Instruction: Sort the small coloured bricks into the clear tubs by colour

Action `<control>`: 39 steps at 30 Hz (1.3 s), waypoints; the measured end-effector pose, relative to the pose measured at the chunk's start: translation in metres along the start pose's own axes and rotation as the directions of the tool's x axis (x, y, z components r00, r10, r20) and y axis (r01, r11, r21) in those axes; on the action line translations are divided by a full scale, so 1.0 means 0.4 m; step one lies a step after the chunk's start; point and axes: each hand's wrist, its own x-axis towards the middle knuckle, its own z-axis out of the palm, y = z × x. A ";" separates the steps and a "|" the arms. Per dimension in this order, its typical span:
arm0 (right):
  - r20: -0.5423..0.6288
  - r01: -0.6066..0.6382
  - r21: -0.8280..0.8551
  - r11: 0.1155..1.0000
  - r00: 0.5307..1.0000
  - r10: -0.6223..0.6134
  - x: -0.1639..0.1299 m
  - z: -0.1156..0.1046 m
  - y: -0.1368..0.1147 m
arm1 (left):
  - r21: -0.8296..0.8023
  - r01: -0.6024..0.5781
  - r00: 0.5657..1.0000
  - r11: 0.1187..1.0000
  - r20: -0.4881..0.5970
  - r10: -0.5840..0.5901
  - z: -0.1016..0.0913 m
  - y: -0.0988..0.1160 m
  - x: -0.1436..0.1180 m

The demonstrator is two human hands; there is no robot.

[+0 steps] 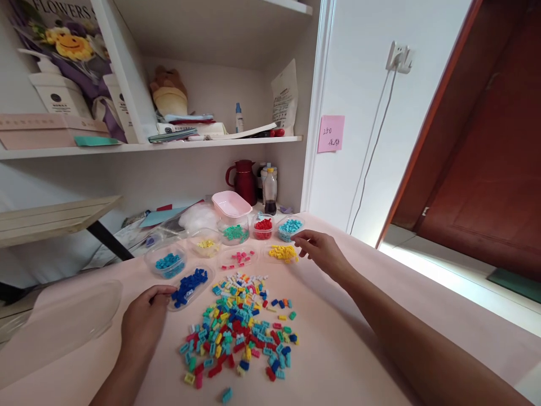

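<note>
My left hand [146,316] is at the left, its thumb and fingers pressed together at the edge of a clear tray of dark blue bricks [192,286]. Whatever those fingertips hold, if anything, is hidden. My right hand [320,252] hovers by the right end of a shallow tray of yellow bricks [283,254], thumb and fingers apart, with no brick visible between them. Just behind it stands a clear tub of light blue bricks [291,226]. Between my arms lies a loose pile of mixed small bricks [240,327], with a single teal brick [227,395] nearest me.
More clear containers hold blue [169,264], pale yellow [206,245], green [235,233], red [262,226] and pink bricks [239,259]. Behind them are a pink basin [231,204], a red jug [245,183] and a bottle [270,192]. A clear lid [84,307] lies left.
</note>
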 end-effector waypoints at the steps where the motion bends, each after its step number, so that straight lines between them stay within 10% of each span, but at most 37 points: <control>1: 0.079 0.001 0.015 1.000 0.997 -0.003 -0.007 -0.002 -0.010 | -0.009 -0.004 1.000 1.000 -0.002 0.004 0.003 -0.005 0.002; 6: 0.572 -0.023 -0.084 0.996 0.818 0.067 -0.036 0.003 -0.028 | -0.011 -0.022 1.000 1.000 -0.015 0.022 0.008 -0.018 0.005; 16: 0.877 -0.107 -0.175 0.979 0.434 0.204 -0.064 -0.021 -0.052 | -0.011 -0.017 1.000 1.000 -0.024 0.017 0.006 -0.009 -0.001; 26: 0.844 -0.029 0.082 0.996 0.534 -0.054 -0.053 0.038 -0.022 | -0.022 -0.031 0.999 0.999 -0.017 0.030 0.008 -0.008 -0.005; 31: 0.726 0.333 0.040 0.942 0.638 -0.256 -0.075 0.086 -0.033 | -0.012 -0.038 0.999 0.999 -0.023 0.038 0.008 -0.003 -0.010; 39: 0.721 0.509 0.055 0.859 0.574 -0.387 -0.099 0.118 -0.049 | -0.029 -0.056 0.998 0.998 -0.022 0.056 0.014 -0.017 -0.006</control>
